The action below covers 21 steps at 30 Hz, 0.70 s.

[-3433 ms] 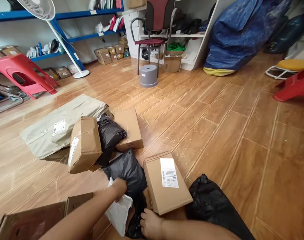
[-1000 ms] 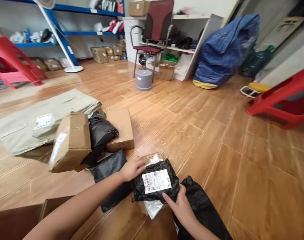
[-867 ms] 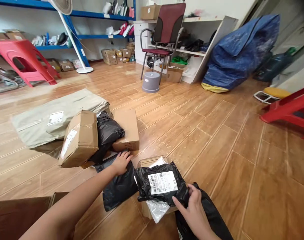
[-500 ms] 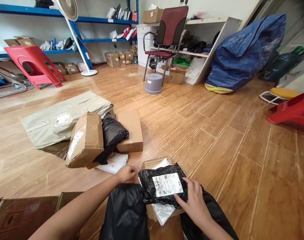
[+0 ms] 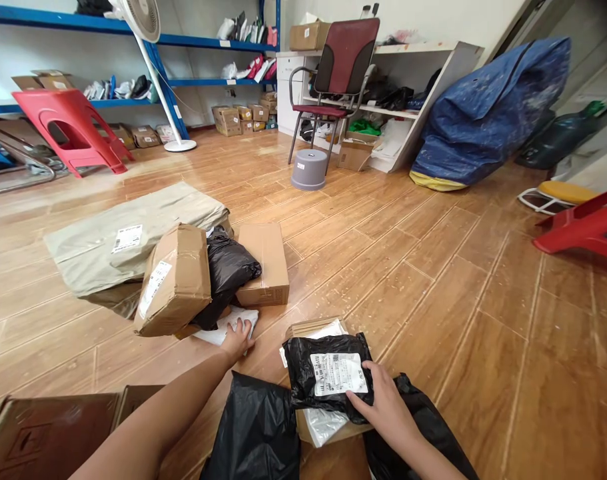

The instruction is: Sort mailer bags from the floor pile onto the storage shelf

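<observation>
My left hand [image 5: 237, 341] reaches out with its fingers spread at the near edge of a flat white mailer bag [image 5: 214, 335], which is partly tucked under other parcels. Whether the fingertips touch the bag I cannot tell. My right hand [image 5: 386, 400] grips the right edge of a black plastic parcel [image 5: 303, 363], its thumb beside the white shipping label [image 5: 339, 373]. That parcel lies on a white plastic bag [image 5: 324, 427] and a flat cardboard piece [image 5: 308, 328]. Two black shapes, perhaps bags or my covered legs, flank the stack.
Left of centre, a cardboard box [image 5: 176, 283], a black bag [image 5: 228, 263], another box [image 5: 266, 260] and a large beige package [image 5: 118, 233] form a pile. A brown carton [image 5: 48, 427] stands at lower left. Farther back are a grey stool [image 5: 309, 170] and chair [image 5: 347, 63].
My left hand has left the black parcel's left side, moved left and forward to the white mailer bag, and opened its fingers. My right hand stays on the black parcel.
</observation>
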Motion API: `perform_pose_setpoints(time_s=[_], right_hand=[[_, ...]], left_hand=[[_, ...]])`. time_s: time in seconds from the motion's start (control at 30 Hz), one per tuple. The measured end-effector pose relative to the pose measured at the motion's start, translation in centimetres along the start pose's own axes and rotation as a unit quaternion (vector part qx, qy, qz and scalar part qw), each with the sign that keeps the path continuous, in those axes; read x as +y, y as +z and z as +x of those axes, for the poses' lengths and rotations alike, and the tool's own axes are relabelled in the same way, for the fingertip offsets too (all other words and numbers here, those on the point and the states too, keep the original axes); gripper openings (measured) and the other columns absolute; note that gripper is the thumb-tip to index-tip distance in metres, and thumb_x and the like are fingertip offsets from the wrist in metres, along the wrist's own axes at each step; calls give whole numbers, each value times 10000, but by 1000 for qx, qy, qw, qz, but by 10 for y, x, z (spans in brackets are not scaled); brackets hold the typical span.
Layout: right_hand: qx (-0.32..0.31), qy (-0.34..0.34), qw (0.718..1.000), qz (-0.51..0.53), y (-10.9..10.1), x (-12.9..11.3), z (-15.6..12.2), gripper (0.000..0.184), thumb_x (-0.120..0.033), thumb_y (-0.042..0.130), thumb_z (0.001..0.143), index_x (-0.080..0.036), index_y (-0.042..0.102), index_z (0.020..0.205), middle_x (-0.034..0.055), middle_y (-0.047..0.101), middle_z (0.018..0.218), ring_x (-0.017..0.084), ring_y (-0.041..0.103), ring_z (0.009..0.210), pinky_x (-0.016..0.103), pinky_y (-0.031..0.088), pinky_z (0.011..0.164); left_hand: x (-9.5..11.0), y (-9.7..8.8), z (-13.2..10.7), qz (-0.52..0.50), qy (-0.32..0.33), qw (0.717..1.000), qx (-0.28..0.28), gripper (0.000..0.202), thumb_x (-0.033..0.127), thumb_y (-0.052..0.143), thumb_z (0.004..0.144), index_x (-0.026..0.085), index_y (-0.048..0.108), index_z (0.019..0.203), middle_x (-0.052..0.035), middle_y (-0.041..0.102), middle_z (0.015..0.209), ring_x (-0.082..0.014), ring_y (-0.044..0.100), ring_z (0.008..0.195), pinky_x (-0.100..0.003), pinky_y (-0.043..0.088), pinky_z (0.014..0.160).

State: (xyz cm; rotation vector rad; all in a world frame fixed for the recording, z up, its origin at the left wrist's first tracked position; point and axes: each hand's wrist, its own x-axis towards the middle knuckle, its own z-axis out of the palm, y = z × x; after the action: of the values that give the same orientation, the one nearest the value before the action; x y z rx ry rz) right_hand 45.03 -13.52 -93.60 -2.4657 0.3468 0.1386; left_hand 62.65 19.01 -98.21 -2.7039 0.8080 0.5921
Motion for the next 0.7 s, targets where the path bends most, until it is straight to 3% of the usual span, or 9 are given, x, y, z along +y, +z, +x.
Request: perform_pose_setpoints(time_s=[0.17,0.33,0.47,0.6,0.7], right_hand=[[-17,11,1000,15,-1,2,-1,525,-501,482,779,-155,448,1172,176,568,1203,302,547,1151,465,439,1014],[-38,35,998,26,1,4,-4,578,-532,452,777,-144,425,1205,187,536,1262,308,516,1201,471,408,1051],[-34,39,998,31,3,3,-1,590,-542,441,757,-133,421,1182,202,525,1254,316,507,1210,476,396,1055],[-35,68,995,58,2,1,5,654,-500,523,688,-128,355,1199,219,562,1219,324,579,1125,476,443,991],[-18,121,988,97,3,-2,9,729,-419,612,593,-128,322,1196,211,626,1125,322,640,1013,456,491,912]], left_hand=[[3,-11,2,-11,-19,1000,10,421,96,358,882,188,705,1101,-221,470,1348,-457,404,1262,-649,450,875],[3,-44,-1,-56,-48,997,4,401,74,352,868,165,723,991,-214,523,1248,-397,524,1131,-519,537,735],[1,-82,-13,-99,-52,993,23,321,7,406,795,150,686,859,-146,582,1126,-265,610,986,-366,508,756],[-10,-132,-42,-171,-38,981,87,219,18,422,719,189,558,709,-42,594,970,-149,599,826,-271,464,738],[-16,-178,-75,-313,-36,927,205,216,4,425,617,207,371,569,-8,580,854,-127,574,832,-246,456,782]])
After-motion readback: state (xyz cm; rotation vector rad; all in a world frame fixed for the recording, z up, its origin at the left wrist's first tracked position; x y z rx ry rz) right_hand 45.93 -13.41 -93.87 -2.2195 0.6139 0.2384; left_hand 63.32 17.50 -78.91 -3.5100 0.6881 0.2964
